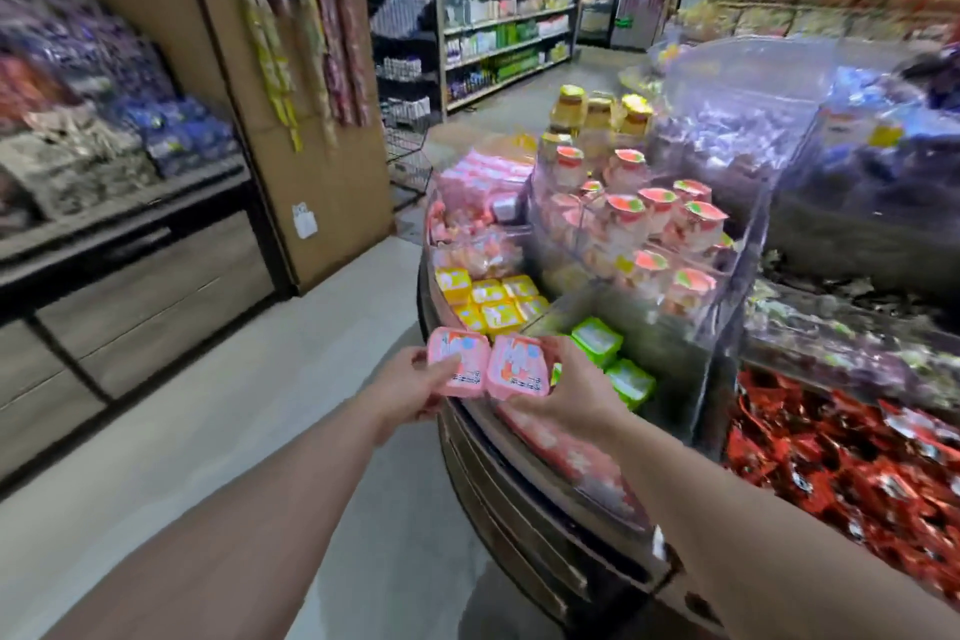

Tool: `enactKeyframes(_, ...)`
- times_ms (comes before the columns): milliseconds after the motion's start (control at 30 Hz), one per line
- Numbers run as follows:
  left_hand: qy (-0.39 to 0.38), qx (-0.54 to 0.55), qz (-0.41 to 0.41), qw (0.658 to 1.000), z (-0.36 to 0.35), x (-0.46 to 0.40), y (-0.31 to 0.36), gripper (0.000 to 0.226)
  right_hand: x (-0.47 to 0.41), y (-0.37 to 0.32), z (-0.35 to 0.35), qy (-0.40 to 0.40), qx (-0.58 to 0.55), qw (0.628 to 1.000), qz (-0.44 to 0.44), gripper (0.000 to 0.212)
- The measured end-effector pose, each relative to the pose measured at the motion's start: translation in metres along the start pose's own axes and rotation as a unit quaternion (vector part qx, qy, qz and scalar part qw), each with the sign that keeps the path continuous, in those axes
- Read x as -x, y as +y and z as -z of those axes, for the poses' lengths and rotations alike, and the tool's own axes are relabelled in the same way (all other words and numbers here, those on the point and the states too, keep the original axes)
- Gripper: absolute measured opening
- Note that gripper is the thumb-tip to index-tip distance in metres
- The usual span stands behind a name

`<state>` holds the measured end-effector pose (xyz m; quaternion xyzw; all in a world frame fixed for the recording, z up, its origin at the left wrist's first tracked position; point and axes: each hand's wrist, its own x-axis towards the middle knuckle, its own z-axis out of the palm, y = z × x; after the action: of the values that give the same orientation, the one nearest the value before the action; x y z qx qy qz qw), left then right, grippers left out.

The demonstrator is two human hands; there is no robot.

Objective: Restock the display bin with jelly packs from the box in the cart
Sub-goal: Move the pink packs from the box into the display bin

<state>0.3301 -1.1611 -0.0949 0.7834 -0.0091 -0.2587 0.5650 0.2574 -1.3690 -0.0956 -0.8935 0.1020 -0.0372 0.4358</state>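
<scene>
My left hand (410, 387) grips a pink jelly pack (460, 369) by its lower left corner. Right beside it, touching edge to edge, is a second pink jelly pack (517, 368), held by my right hand (571, 390). Both packs hover over the near rim of the round display bin (498, 463). Yellow jelly packs (491, 301) fill one compartment just behind the pink ones. Green jelly packs (613, 359) lie in the clear-walled compartment to the right. More pink packs (478, 182) sit farther back. The cart and its box are out of view.
Cups with pink lids (649, 218) fill a clear tiered stand above the bin. Red snack bags (852, 463) lie in the section at right. A shelf unit (104, 234) and a brown pillar (291, 120) border the open aisle floor (291, 379) on the left.
</scene>
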Motion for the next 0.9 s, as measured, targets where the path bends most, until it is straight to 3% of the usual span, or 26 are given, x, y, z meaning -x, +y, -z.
enactKeyframes(233,0.018,0.094,0.015,0.995,0.037,-0.114,0.06,0.012,-0.15,-0.016,0.0,-0.025,0.007,1.0,0.018,0.084)
enactKeyframes(367,0.04,0.138,0.02,0.989,0.073,-0.178,0.083,0.018,-0.233,-0.034,-0.004,-0.025,0.029,0.998,0.04,0.075)
enactKeyframes(567,0.062,0.143,0.026,0.987,0.149,-0.274,0.104,0.016,-0.346,-0.066,-0.049,-0.032,0.039,0.998,0.037,0.077)
enactKeyframes(733,0.036,0.126,0.028,0.991,0.233,-0.37,0.117,0.013,-0.439,-0.097,-0.113,0.01,-0.01,1.0,-0.01,0.062)
enactKeyframes(900,-0.005,0.069,0.036,0.997,0.312,-0.464,0.139,0.019,-0.517,-0.125,-0.163,0.057,-0.036,0.995,-0.072,0.08)
